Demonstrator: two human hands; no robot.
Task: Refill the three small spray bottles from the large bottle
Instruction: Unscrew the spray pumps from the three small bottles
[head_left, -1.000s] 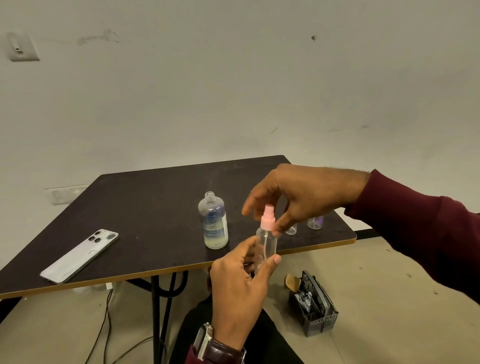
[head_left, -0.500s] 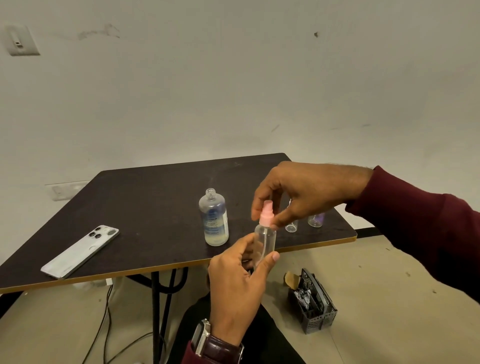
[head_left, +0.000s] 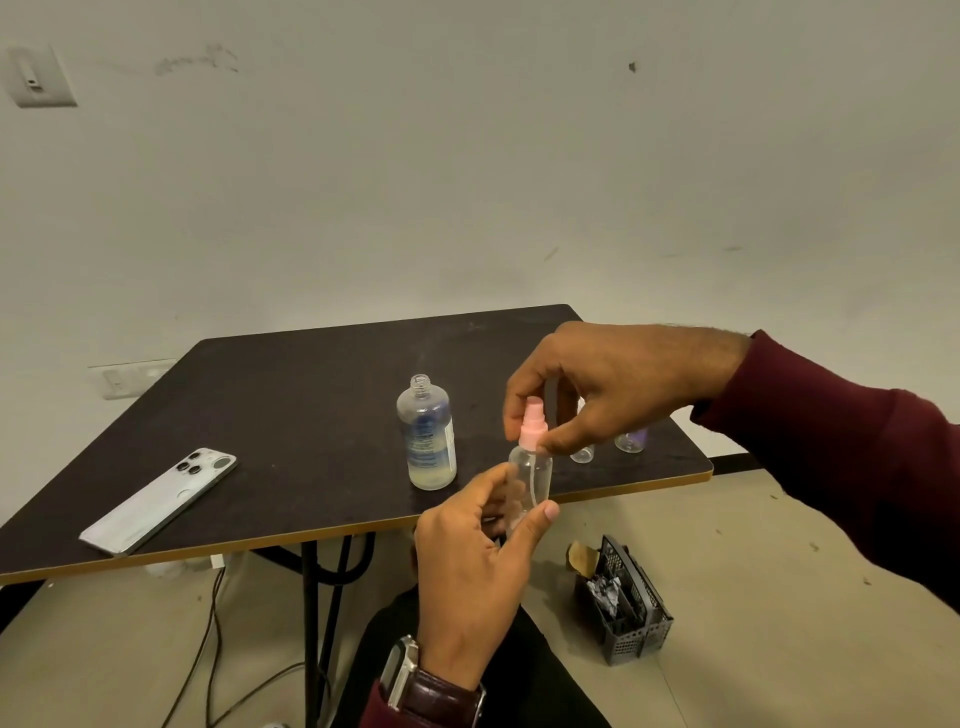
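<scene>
Upright small spray bottle (head_left: 531, 475), pink sprayer (head_left: 533, 427) pointing up: body gripped by left hand (head_left: 475, 566), sprayer pinched by right hand (head_left: 613, 387).

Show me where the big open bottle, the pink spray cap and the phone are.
big open bottle (head_left: 427, 441): head view, on its label.
pink spray cap (head_left: 533, 430): head view, on the pink collar.
phone (head_left: 156, 501): head view, middle of its back.
</scene>
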